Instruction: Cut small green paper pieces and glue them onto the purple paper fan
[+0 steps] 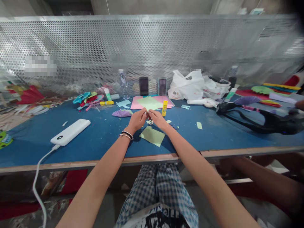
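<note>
My left hand [138, 120] and my right hand [157, 119] meet fingertip to fingertip above the blue table, both closed in a pinch. Whatever sits between the fingers is too small and hidden to make out. Just below them lies a pale green paper piece [152, 136], with small cut scraps nearby. A yellow glue stick [164, 108] stands upright beside my right hand. Left of my left hand rests a purple pleated paper fan [121, 113]. Behind my fingers, a light green sheet [150, 102] lies on pink paper [136, 103].
A white power bank [70, 132] with a cable is at the left. Two phones [143, 86] lean on the perforated metal screen, near a water bottle [123, 84]. Plastic bags [186, 85] and a black strapped device [256, 118] occupy the right, where another person's arm shows.
</note>
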A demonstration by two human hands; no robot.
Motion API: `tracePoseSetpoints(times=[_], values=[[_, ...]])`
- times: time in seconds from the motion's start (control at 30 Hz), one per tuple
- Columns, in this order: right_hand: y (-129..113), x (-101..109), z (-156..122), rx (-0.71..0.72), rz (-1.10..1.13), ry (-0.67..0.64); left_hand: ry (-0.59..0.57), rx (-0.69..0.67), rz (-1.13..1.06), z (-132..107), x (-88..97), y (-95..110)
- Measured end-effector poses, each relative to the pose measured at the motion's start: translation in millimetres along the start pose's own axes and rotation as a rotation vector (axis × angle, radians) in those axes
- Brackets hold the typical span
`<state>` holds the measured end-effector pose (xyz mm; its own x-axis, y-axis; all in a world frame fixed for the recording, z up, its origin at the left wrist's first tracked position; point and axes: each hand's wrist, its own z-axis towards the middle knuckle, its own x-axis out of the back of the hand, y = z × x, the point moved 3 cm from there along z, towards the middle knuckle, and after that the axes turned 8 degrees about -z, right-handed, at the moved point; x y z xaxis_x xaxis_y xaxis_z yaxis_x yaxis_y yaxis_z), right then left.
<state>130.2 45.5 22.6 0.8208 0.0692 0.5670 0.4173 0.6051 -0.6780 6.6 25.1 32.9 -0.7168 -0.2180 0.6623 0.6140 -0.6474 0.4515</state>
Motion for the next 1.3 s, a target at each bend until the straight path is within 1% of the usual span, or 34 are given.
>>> tracePoseSetpoints(times=[0.23,0.3,0.43,0.6,0.77,1.3], values=[[-2,1,-1,0.003,-0.027,-0.006,0.014,0.001,-0.004,0,-0.3,1],[-5,2,-2,0.037,-0.086,0.027,0.021,0.015,-0.002,0,-0.8,1],[-11,4,-5,0.129,-0.270,0.098,0.034,0.023,0.002,1,-2.1,0],[-14,4,-6,0.169,-0.385,0.110,0.049,0.031,0.026,3,-3.3,-2],[-14,5,-7,0.188,-0.416,0.121,0.048,0.018,0.036,3,-3.3,-3],[-11,4,-7,0.143,-0.459,0.110,0.060,0.010,0.004,2,-3.1,-1]])
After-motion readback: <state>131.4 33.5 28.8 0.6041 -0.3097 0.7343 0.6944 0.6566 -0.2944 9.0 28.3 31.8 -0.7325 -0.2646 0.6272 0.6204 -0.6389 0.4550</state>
